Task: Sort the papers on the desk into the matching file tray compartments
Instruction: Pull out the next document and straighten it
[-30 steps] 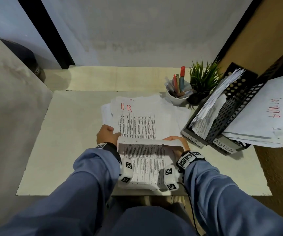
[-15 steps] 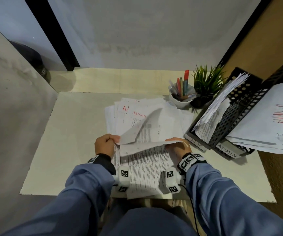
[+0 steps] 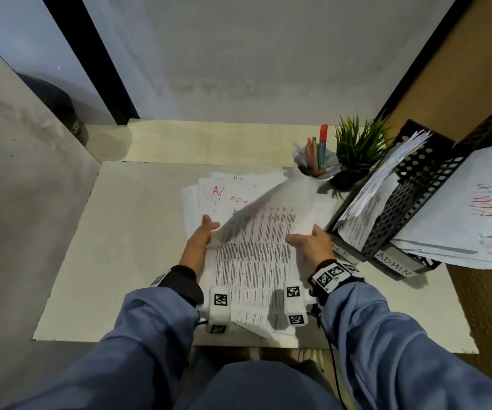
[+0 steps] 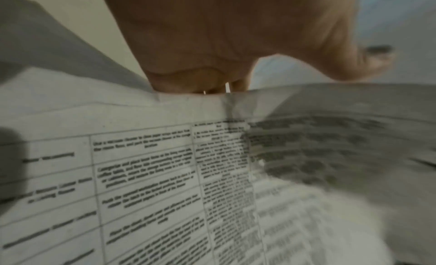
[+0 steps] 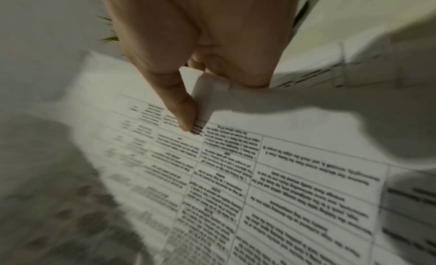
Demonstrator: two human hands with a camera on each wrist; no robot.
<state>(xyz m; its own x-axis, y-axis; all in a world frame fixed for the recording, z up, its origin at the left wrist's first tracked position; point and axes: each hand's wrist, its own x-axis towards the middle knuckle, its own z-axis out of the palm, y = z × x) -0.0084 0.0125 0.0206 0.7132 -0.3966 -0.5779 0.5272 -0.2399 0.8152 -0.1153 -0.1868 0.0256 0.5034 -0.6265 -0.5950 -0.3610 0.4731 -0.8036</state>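
Note:
Both hands hold a stack of printed table sheets over the desk's near edge. My left hand has its fingers curled behind the stack's left edge, thumb lifted. My right hand pinches a sheet corner at the right edge. A blurred loose sheet arcs up between the hands. Behind lies a desk pile with red ADMIN marks. The black file tray stands at the right, labelled H.R and ADMIN, with papers in both compartments.
A white pen cup and a small green plant stand just behind the pile, left of the tray. A grey wall panel borders the desk's left side. Bare desk surface lies left of my hands.
The sheet marked H.R has come off the desk pile, baring ADMIN sheets. A sheet has curled up between my hands and now swings, blurred. Both hands have moved slightly forward.

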